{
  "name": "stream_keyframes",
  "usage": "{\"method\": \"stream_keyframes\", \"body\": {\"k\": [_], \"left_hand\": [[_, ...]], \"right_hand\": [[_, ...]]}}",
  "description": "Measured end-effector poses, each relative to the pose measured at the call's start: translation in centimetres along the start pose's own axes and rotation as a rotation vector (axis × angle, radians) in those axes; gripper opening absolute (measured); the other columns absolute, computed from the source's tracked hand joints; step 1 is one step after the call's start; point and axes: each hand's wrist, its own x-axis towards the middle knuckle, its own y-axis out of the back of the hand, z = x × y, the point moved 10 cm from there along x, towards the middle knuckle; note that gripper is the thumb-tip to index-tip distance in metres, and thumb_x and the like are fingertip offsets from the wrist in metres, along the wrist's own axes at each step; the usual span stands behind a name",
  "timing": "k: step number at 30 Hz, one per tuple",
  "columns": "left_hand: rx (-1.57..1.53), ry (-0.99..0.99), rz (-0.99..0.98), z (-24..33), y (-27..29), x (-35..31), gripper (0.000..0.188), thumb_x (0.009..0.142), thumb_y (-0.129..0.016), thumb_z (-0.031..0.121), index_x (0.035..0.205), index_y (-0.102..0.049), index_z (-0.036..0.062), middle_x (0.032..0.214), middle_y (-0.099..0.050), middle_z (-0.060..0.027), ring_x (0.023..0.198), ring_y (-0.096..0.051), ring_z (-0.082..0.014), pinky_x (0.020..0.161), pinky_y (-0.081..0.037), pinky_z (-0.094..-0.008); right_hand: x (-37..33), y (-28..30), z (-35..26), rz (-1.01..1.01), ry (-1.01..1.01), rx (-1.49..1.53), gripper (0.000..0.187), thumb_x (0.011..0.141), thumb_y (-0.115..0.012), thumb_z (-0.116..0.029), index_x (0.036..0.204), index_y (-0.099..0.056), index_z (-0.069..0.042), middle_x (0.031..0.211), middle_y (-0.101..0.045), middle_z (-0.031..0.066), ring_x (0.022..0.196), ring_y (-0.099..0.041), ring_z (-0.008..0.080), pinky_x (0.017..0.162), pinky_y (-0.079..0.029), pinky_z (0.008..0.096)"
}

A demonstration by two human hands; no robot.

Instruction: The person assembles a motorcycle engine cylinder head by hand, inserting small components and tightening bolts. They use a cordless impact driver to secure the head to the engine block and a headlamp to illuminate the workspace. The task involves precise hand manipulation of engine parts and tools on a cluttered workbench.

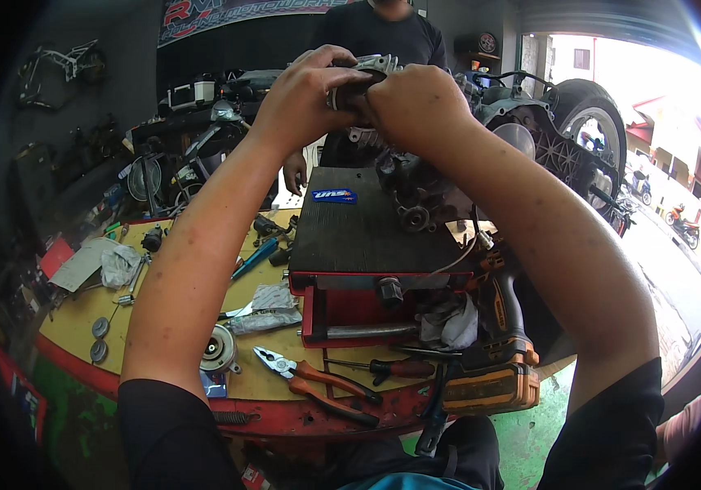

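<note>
Head view: silvery metal part (379, 63) is up over the far end of the black platform (340, 237), left grip (308, 91) clamped on it, right grip (420, 104) against it — can't tell if clamped — likely rigid, hefty, maybe oily, so hold the outer sides.

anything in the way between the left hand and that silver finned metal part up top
Nothing visible: the left hand is right at the silver finned metal part, opposite the right hand, though fingers hide some of it. The pliers and drill sit nearer the body, clear of it.
</note>
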Motion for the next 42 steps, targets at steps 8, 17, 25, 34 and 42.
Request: {"method": "stream_keyframes", "body": {"k": [8, 17, 25, 34, 42], "left_hand": [[-0.008, -0.008, 0.034, 0.0, -0.1, 0.0, 0.056, 0.065, -0.092, 0.011, 0.119, -0.080, 0.0076, 0.130, -0.069, -0.0088, 0.119, -0.070, -0.0315, 0.102, -0.057, -0.0424], [-0.038, -0.018, 0.023, 0.2, -0.1, -0.1, 0.054, 0.066, -0.091, 0.009, 0.119, -0.079, 0.0078, 0.130, -0.070, -0.0099, 0.120, -0.069, -0.0309, 0.103, -0.056, -0.0407], [-0.054, -0.111, 0.027, 0.7, 1.2, 0.1, 0.049, 0.070, -0.091, 0.017, 0.117, -0.080, 0.0121, 0.119, -0.071, -0.0127, 0.117, -0.068, -0.0339, 0.104, -0.053, -0.0433], [-0.086, -0.199, 0.075, 1.3, 0.3, 0.4, 0.036, 0.072, -0.092, 0.024, 0.105, -0.083, 0.0112, 0.110, -0.076, -0.0141, 0.114, -0.069, -0.0340, 0.101, -0.055, -0.0446], [-0.080, -0.152, 0.070, 0.3, 0.3, 0.2, 0.036, 0.071, -0.092, 0.020, 0.105, -0.083, 0.0100, 0.111, -0.076, -0.0142, 0.110, -0.071, -0.0336, 0.100, -0.056, -0.0437]], "right_hand": [[-0.9, 1.0, -0.1, 0.208, 0.070, 0.036, 0.021, 0.090, -0.072, -0.029, 0.102, -0.076, -0.012, 0.084, -0.077, 0.0098, 0.079, -0.079, 0.0269, 0.064, -0.062, 0.0426], [-1.4, 1.7, -0.2, 0.221, 0.028, 0.010, 0.015, 0.096, -0.067, -0.029, 0.097, -0.075, -0.016, 0.087, -0.078, 0.0096, 0.080, -0.079, 0.0302, 0.066, -0.062, 0.0441], [-0.2, 1.3, -0.5, 0.131, 0.053, -0.114, 0.026, 0.095, -0.063, -0.030, 0.084, -0.074, -0.010, 0.076, -0.075, 0.0126, 0.068, -0.076, 0.0312, 0.059, -0.058, 0.0453], [0.1, -0.1, 0.0, 0.060, 0.061, -0.158, 0.029, 0.098, -0.061, -0.030, 0.107, -0.068, -0.004, 0.080, -0.074, 0.0199, 0.070, -0.074, 0.0413, 0.066, -0.059, 0.0529], [0.8, -0.3, -0.6, -0.116, -0.067, -0.261, 0.031, 0.101, -0.059, -0.034, 0.101, -0.068, -0.004, 0.082, -0.074, 0.0206, 0.078, -0.075, 0.0388, 0.075, -0.061, 0.0510]]}}
